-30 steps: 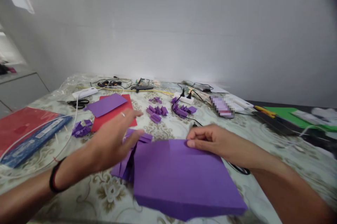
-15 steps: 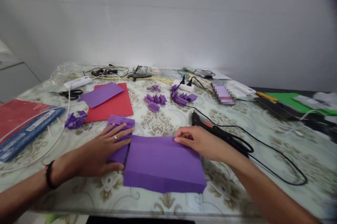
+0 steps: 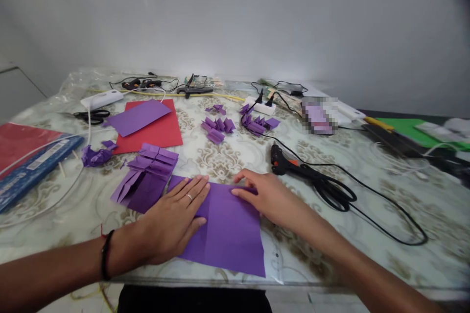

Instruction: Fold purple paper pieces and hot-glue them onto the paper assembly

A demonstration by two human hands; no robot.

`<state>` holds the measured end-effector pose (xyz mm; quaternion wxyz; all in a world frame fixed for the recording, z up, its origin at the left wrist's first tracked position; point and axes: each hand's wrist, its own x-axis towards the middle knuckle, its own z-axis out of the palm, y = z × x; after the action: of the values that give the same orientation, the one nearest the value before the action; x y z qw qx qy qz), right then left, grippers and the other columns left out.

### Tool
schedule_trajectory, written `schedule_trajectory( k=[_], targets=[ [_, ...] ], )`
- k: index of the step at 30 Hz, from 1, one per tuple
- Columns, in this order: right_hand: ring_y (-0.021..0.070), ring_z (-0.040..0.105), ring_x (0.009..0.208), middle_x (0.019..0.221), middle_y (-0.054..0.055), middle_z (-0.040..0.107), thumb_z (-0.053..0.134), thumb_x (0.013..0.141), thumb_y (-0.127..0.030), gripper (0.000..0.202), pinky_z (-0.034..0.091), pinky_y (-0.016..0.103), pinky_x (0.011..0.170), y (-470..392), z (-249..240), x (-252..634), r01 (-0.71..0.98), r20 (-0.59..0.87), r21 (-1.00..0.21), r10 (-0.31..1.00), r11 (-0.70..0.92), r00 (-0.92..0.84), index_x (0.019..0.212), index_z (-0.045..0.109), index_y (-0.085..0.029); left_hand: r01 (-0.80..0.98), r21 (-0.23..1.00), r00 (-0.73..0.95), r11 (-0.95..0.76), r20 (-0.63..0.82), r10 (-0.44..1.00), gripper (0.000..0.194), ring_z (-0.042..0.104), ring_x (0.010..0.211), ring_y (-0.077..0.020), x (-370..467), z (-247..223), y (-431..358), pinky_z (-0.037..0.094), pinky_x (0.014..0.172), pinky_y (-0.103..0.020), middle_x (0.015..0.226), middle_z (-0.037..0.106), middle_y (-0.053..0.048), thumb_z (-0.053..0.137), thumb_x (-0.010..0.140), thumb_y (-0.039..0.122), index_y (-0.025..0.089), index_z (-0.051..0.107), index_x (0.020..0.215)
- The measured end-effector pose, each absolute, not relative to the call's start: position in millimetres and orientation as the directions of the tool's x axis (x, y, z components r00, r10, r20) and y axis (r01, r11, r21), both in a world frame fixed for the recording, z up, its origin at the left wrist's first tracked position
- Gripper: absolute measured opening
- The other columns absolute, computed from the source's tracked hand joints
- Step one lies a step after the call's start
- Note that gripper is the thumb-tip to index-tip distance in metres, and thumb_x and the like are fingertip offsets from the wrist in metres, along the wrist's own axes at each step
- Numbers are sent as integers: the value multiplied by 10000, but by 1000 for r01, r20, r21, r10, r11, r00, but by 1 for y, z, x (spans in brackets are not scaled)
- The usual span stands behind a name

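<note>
A creased purple sheet (image 3: pixel 231 234) lies near the table's front edge. My left hand (image 3: pixel 179 217) rests flat over its left part, fingers stretched out, a ring on one finger. At the sheet's top edge, my right hand (image 3: pixel 253 190) has thumb and forefinger closed on the paper. Folded purple paper pieces (image 3: pixel 154 161) lie just left of the sheet, behind my left hand. Farther back are small folded purple pieces (image 3: pixel 218 129) and another cluster (image 3: pixel 259 124).
A black glue gun (image 3: pixel 293 163) with its looping cable lies right of my right hand. Behind are a red sheet (image 3: pixel 165 132), scissors (image 3: pixel 93 117), a power strip (image 3: pixel 260 106) and a clamp (image 3: pixel 194 91). A blue-edged pack (image 3: pixel 40 171) lies left.
My left hand has moved right, from the folded pieces onto the sheet. The sheet's front edge, formerly bent down, now lies flatter. The folded pieces have shifted left and spread open.
</note>
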<state>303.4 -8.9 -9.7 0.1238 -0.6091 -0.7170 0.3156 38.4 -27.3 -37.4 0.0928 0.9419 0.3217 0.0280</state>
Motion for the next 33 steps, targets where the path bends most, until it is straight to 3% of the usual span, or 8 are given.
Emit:
schedule_trajectory(
  k=[4, 10, 21, 25, 28, 33],
  targets=[
    [196, 667, 642, 765, 8, 726, 638, 980, -243, 273, 449, 294, 652, -20, -11, 313, 794, -213, -608, 956, 33, -202, 1244, 702, -217, 605, 154, 790, -781, 1, 613, 622, 243, 1639, -367, 35, -41, -26, 316, 1317, -557, 1745, 267, -238, 411, 1114, 323, 12, 341, 1648],
    [208, 669, 716, 838, 27, 736, 615, 979, -205, 325, 454, 302, 684, -24, -19, 314, 784, -163, -614, 958, 87, -234, 1297, 676, -232, 603, 124, 794, -788, -4, 607, 654, 225, 1642, -381, 37, -40, -26, 318, 1308, -581, 1746, 260, -242, 396, 1114, 364, -4, 332, 1651],
    [224, 660, 778, 875, 35, 711, 608, 994, -246, 385, 447, 322, 712, -30, -23, 319, 789, -202, -612, 951, 63, -233, 1379, 629, -264, 602, 132, 793, -787, 19, 609, 638, 247, 1641, -356, 36, -40, -27, 304, 1319, -545, 1739, 297, -233, 404, 1107, 354, 15, 346, 1644],
    [239, 698, 791, 861, 25, 733, 621, 1006, -381, 484, 505, 342, 727, -33, -19, 322, 645, -306, -758, 925, -92, -228, 1468, 539, -262, 608, 137, 789, -782, 3, 614, 638, 245, 1640, -365, 36, -38, -27, 311, 1315, -550, 1741, 288, -234, 401, 1106, 347, 11, 343, 1646],
    [234, 701, 798, 880, 20, 740, 632, 994, -362, 565, 519, 340, 724, -38, -21, 324, 548, -320, -825, 914, -140, -249, 1531, 483, -269, 608, 135, 790, -783, 1, 613, 635, 245, 1640, -365, 36, -39, -27, 308, 1315, -549, 1742, 284, -236, 399, 1105, 335, 7, 342, 1645],
    [214, 625, 706, 744, -21, 622, 623, 981, -289, 586, 455, 318, 652, -46, -24, 320, 683, -263, -728, 946, -66, -189, 1553, 501, -261, 601, 144, 792, -786, 25, 610, 625, 250, 1639, -364, 36, -40, -27, 281, 1329, -534, 1739, 296, -243, 417, 1098, 309, 2, 349, 1639]
  ],
)
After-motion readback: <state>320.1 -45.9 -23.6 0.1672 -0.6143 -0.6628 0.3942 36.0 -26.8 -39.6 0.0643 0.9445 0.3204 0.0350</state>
